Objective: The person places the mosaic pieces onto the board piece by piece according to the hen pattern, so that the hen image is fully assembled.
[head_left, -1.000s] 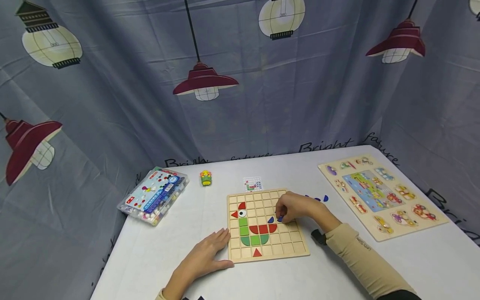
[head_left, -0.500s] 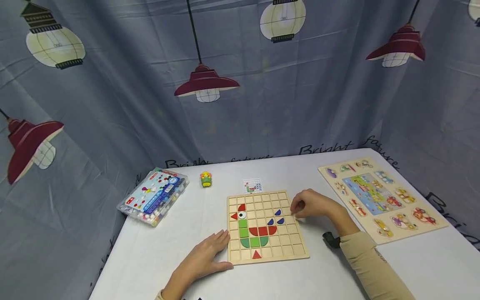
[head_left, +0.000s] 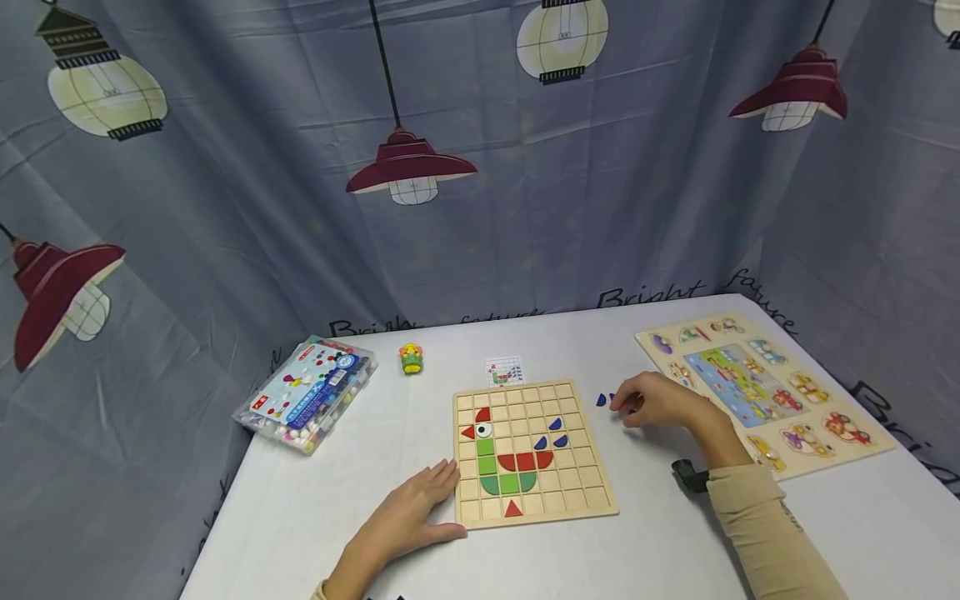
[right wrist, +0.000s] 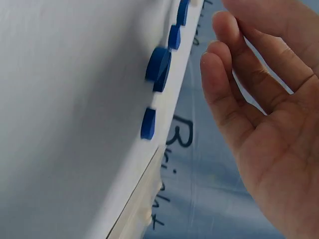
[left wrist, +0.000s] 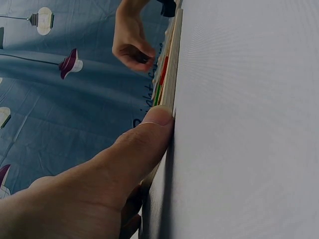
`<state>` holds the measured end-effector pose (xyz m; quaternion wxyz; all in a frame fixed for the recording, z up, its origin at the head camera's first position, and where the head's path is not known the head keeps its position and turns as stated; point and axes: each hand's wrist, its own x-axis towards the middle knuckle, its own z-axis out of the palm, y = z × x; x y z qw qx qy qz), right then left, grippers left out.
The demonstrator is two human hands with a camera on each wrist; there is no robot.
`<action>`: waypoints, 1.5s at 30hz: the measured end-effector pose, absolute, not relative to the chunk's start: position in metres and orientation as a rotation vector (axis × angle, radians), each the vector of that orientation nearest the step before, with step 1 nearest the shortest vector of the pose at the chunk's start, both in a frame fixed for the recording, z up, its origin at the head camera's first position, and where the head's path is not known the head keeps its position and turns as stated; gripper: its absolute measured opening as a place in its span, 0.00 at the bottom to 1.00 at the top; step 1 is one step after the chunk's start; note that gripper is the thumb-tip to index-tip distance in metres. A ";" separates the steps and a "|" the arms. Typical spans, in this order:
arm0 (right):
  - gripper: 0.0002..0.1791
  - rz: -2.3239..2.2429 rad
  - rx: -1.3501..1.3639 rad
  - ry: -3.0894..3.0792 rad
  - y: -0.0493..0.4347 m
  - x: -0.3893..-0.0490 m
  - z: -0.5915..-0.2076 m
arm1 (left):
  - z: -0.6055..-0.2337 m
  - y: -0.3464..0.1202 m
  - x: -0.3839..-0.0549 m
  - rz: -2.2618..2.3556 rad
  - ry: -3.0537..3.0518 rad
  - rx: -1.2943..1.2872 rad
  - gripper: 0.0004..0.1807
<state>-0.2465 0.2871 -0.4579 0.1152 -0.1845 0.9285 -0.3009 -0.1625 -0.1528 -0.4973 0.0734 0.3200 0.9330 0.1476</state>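
Observation:
A square wooden grid board (head_left: 564,498) lies mid-table with red, green and blue flat pieces in some cells; a round eye piece (head_left: 483,430) sits near its upper left. My left hand (head_left: 411,507) rests at the board's left edge, fingers extended. In the left wrist view its thumb (left wrist: 134,144) touches the board's rim. My right hand (head_left: 656,402) hovers right of the board, fingers loosely bent, over loose blue half-round pieces (head_left: 601,400). In the right wrist view several blue pieces (right wrist: 148,123) show beside the right hand (right wrist: 269,94), and nothing is between its fingers.
A small picture card (head_left: 505,371) lies behind the board. Far left are a clear plastic case (head_left: 307,392) of beads and a small toy figure (head_left: 411,357). On the right lies a wooden picture puzzle (head_left: 810,450). A patterned curtain (head_left: 480,250) hangs behind the table.
My right hand has let go of blue pieces on the grid and moved right, off the board to the loose blue pieces. Three blue pieces now show on the board. The left hand has stayed put.

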 end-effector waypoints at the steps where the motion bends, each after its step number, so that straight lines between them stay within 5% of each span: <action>1: 0.11 -0.893 -0.534 2.718 0.289 -0.247 -0.459 | -0.497 -0.153 -0.162 0.447 2.803 0.968 0.47; 26: 0.13 -0.803 -0.635 2.694 0.280 -0.300 -0.471 | -0.497 -0.153 -0.164 0.438 2.791 0.944 0.47; 45: 0.09 -0.793 -0.560 2.650 0.277 -0.303 -0.473 | -0.497 -0.153 -0.163 0.438 2.801 0.958 0.47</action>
